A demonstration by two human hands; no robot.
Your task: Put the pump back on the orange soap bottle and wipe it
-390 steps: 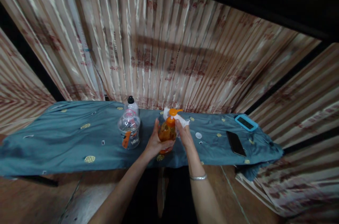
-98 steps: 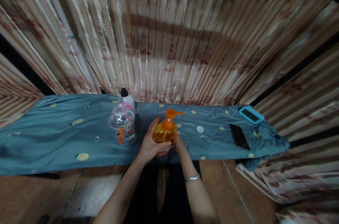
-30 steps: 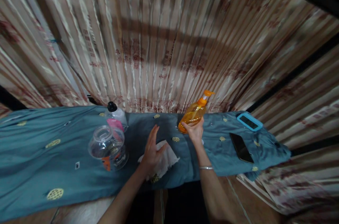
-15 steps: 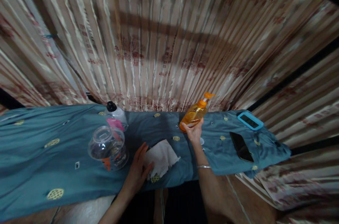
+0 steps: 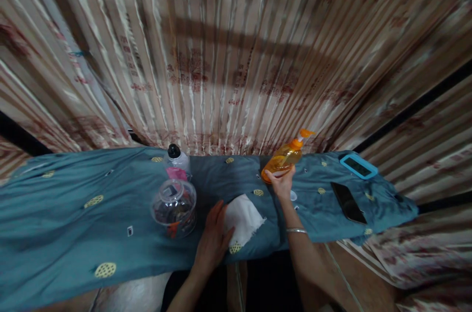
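Right hand grips tilted pump bottle near the bench's far edge (base steadied); left hand lies flat, pinning white cloth at the near edge.

You see a dim, soft, slightly blurred view; a broad shadow band crosses the curtain, wide-angle bending bows the cloth-covered table's far edge.

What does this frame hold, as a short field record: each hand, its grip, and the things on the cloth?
left hand: flat on the white cloth, no grip closed
right hand: grip around the base of the orange pump bottle, tilted
surface: blue tablecloth
left of hands: clear jar, black-capped bottle behind it
right end: black phone, blue-framed device
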